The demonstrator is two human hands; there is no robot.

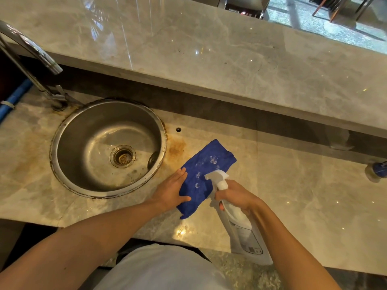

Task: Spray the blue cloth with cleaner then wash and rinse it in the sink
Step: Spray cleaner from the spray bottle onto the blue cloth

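The blue cloth (206, 176) lies flat on the counter (293, 195), just beside the right rim of the round sink (69, 130) and near the counter's front edge. It has small white spots of foam on it, so some cleaner has already landed there.

The left hand (170, 190) lies flat on the cloth's left side with straight fingers, pressing it down. The right hand (236, 196) is wrapped tight around the neck of the white spray bottle (236, 222), and the nozzle points at the cloth from just above it.

What could go wrong? The nozzle is very close to the left hand, so a squirt aimed a little off could wet the fingers instead of the cloth. Spray could also land on the counter (it already has brown stains near the sink). If the left hand lets go, the cloth could bunch up and get cleaner only in one spot.

The sink looks dry and no water runs from the tap (31, 51), so I think the washing and rinsing are not yet begun.
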